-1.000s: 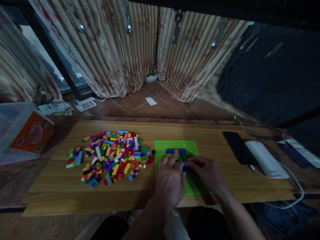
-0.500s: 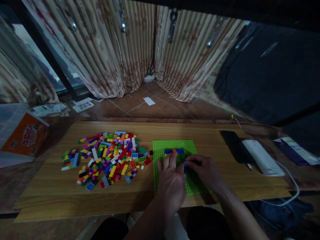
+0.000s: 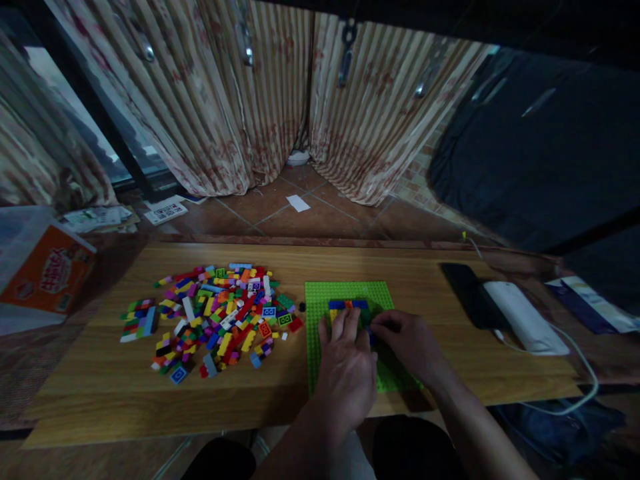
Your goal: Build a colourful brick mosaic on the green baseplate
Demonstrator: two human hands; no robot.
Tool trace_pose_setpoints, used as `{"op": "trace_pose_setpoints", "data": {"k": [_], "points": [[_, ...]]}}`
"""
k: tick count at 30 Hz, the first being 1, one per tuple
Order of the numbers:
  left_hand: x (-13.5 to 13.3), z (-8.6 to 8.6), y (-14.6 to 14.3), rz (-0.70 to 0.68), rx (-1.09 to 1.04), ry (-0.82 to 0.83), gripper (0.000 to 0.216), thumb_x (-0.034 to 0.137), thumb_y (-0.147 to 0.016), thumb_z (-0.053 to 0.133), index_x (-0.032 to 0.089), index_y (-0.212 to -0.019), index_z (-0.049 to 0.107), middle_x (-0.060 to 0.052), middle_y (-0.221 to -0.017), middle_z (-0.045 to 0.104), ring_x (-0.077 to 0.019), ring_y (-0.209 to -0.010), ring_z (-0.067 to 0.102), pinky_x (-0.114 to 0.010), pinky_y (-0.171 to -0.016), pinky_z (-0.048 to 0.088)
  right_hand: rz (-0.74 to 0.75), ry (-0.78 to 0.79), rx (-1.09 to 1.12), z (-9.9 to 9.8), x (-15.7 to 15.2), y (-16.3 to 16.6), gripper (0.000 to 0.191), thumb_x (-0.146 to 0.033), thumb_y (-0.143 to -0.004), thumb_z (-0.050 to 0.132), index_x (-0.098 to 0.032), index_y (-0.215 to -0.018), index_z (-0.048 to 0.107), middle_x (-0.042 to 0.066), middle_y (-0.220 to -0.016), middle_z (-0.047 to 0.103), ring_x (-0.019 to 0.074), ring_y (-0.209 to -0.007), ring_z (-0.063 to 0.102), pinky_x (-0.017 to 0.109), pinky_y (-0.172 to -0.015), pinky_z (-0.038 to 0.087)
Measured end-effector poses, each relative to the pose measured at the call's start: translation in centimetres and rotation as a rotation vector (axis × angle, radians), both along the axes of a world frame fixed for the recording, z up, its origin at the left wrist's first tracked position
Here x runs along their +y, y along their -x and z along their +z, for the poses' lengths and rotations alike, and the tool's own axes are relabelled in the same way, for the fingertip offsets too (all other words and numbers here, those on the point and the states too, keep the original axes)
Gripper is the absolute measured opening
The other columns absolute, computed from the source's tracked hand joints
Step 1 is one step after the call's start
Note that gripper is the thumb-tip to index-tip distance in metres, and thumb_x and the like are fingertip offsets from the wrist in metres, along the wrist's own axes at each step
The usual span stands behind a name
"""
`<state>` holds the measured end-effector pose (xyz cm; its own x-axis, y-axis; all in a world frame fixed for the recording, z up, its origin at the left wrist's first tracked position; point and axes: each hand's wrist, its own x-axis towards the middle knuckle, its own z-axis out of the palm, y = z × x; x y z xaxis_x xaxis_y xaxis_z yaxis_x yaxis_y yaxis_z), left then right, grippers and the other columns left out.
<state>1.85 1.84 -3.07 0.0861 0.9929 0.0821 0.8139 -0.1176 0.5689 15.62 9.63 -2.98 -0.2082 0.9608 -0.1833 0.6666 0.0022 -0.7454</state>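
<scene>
A bright green studded baseplate (image 3: 345, 290) lies on the wooden table, carrying a low build of toy building bricks (image 3: 358, 305). Blue, orange, yellow and dark green pieces show along its far edge; the nearer part is hidden under my fingers. My left hand (image 3: 346, 367) rests palm down over this build, its fingers stretched forward onto the bricks. From the right, my right hand (image 3: 407, 337) pinches thumb and fingertips together at a small blue brick (image 3: 371, 335) on the build's right side. The fingers cover most of that brick.
A wide heap of loose coloured bricks (image 3: 225, 313) spreads left of the baseplate, with a small block of joined bricks (image 3: 139, 320) beside it. At right lie a black phone (image 3: 465, 290) and a white power bank (image 3: 523, 317) with a cable. The wooden table (image 3: 190, 413) ends close to my knees.
My left hand has shifted slightly to the right and nearer, showing more of the orange and yellow bricks. My right hand keeps nearly the same place and pinch.
</scene>
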Motion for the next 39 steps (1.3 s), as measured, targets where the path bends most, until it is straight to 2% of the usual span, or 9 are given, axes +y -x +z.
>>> {"op": "trace_pose_setpoints", "data": {"k": [6,10,15,24,32,39], "points": [[0.0,-0.2,0.0,0.057,0.015,-0.015,0.027,0.022,-0.088,0.052,0.016,-0.111,0.063,-0.013,-0.146,0.044,-0.0321,-0.136,0.035,-0.061,-0.111,0.028,-0.031,-0.016,-0.007,-0.3,-0.2,-0.1,0.020,-0.039,-0.073,0.064,-0.020,-0.073,0.070,0.003,-0.072,0.071,0.0204,-0.071,0.064,0.032,-0.068,0.046],[-0.1,-0.2,0.1,0.070,0.031,-0.030,0.030,0.023,-0.090,0.050,0.016,-0.116,0.062,-0.013,-0.145,0.046,-0.0317,-0.134,0.037,-0.060,-0.111,0.027,-0.033,-0.021,0.008,-0.2,-0.2,-0.6,0.025,-0.041,-0.078,0.060,-0.019,-0.076,0.072,0.004,-0.073,0.071,0.0193,-0.070,0.063,0.031,-0.066,0.045],[-0.3,-0.6,0.1,0.040,0.057,-0.046,0.037,0.024,-0.091,0.048,0.020,-0.126,0.057,-0.012,-0.146,0.045,-0.0321,-0.135,0.036,-0.061,-0.110,0.027,-0.027,-0.013,0.018,-0.1,-0.3,-1.3,0.024,-0.037,-0.079,0.058,-0.018,-0.081,0.073,0.004,-0.075,0.071,0.0181,-0.069,0.063,0.029,-0.064,0.046],[-0.4,-0.7,-0.5,0.011,0.177,0.021,0.042,0.021,-0.090,0.049,0.022,-0.132,0.055,-0.014,-0.150,0.041,-0.0333,-0.138,0.034,-0.067,-0.108,0.025,0.009,-0.013,-0.003,0.0,-0.1,-0.9,0.019,-0.033,-0.076,0.061,-0.019,-0.075,0.074,0.004,-0.074,0.073,0.0193,-0.070,0.065,0.030,-0.066,0.047],[-0.5,-1.0,-0.8,0.004,0.251,-0.003,0.043,0.018,-0.091,0.046,0.018,-0.133,0.054,-0.015,-0.148,0.043,-0.0344,-0.138,0.034,-0.069,-0.109,0.023,0.045,0.006,-0.001,0.3,0.0,-0.9,0.020,-0.034,-0.076,0.060,-0.019,-0.075,0.075,0.003,-0.073,0.074,0.0182,-0.068,0.065,0.029,-0.063,0.047],[-0.4,-0.5,-1.0,-0.013,0.291,0.024,0.043,0.015,-0.094,0.039,0.017,-0.134,0.054,-0.016,-0.145,0.047,-0.0340,-0.138,0.034,-0.069,-0.109,0.024,0.057,0.034,-0.028,0.5,0.4,-0.7,0.019,-0.031,-0.075,0.060,-0.019,-0.072,0.075,0.002,-0.069,0.073,0.0166,-0.063,0.064,0.028,-0.061,0.045]]}}
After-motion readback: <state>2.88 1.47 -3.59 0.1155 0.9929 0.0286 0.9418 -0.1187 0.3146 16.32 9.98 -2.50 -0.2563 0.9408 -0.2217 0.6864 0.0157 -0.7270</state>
